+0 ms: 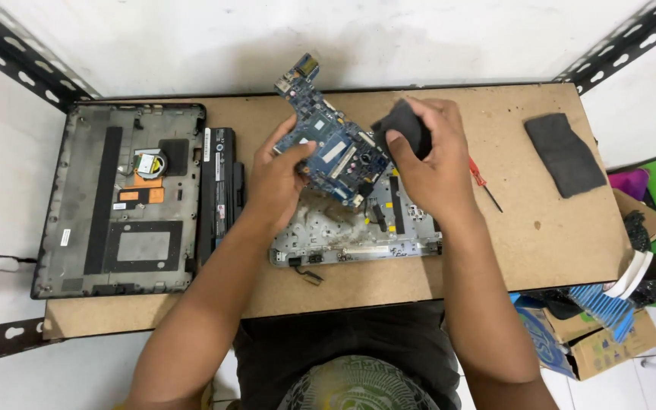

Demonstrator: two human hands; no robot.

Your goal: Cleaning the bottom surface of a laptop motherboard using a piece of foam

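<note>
Head cam: my left hand (276,178) grips the blue circuit board (328,137) by its near-left edge, lifted over the silver laptop frame (358,235). Board's long axis runs far-left to near-right, tilted. Right hand (427,163) is clenched on a black pad (404,125) touching the board's right edge. Open tabletop (533,243) on the right, w/ a red screwdriver (484,182) nearby.

Seen from above: two bare forearms, no sleeves reaching the wrists, no watch, ring or glove on the left hand (275,178) or the right hand (430,171). Fingernails kept short. Wore dark trousers or shorts, charcoal to black, creased across the lap at the lower edge of the view. Above them, a patch of shirt in a grey-green and pale mottled pattern, curved stripes across it. Upper arms out of frame; shirt sleeves not visible.
</note>
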